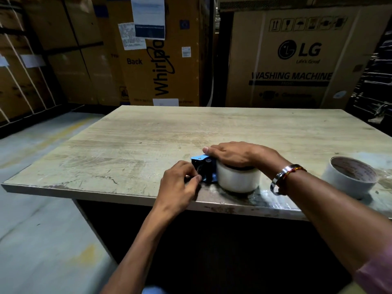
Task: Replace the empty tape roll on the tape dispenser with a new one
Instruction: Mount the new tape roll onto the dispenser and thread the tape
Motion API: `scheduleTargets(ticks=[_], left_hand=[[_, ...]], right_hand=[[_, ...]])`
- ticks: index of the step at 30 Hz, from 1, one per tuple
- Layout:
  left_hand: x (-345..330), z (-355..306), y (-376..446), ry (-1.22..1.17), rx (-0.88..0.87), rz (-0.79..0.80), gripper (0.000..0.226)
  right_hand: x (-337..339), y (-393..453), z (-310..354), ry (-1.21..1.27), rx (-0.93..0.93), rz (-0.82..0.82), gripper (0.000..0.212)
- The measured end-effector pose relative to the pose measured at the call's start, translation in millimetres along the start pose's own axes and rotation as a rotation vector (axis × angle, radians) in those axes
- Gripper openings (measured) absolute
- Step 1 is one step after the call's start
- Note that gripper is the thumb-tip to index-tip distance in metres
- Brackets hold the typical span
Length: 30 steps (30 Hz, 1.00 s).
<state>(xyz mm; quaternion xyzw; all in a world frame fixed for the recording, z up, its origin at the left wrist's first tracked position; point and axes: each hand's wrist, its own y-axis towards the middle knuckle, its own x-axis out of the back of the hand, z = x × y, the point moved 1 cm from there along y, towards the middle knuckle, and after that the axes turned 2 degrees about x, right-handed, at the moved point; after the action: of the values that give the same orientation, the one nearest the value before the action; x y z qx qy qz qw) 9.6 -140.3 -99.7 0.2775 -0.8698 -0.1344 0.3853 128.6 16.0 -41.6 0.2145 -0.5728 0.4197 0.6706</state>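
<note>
A blue tape dispenser [204, 169] lies flat on the wooden table [148, 134] near its front edge. A full roll of clear tape [237, 180] sits on the dispenser's right part. My right hand [235, 154] rests palm-down on top of that roll and presses on it, with the fingertips reaching the dispenser's blue blade end. My left hand [180, 183] pinches at the dispenser's dark front part, fingers closed; what lies between the fingertips is hidden. A second roll [352, 177] with a brown cardboard core stands apart at the right.
Tall cardboard appliance boxes [292, 58] stand close behind the table. The table's front edge [106, 193] is worn and runs just under my hands. A grey concrete floor [42, 209] lies to the left.
</note>
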Motion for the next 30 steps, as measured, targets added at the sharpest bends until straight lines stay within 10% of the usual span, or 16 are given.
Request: scheduleTargets(ticks=[14,30], left_hand=[[39,26,11,-0.574,0.146,0.584,0.022],[30,33,20,-0.546,0.171,0.509,0.009]], right_hand=[[-2,-10,-14,0.077,0.082,-0.049,0.039],[10,-22,-30,0.276,0.246,0.024,0.029]])
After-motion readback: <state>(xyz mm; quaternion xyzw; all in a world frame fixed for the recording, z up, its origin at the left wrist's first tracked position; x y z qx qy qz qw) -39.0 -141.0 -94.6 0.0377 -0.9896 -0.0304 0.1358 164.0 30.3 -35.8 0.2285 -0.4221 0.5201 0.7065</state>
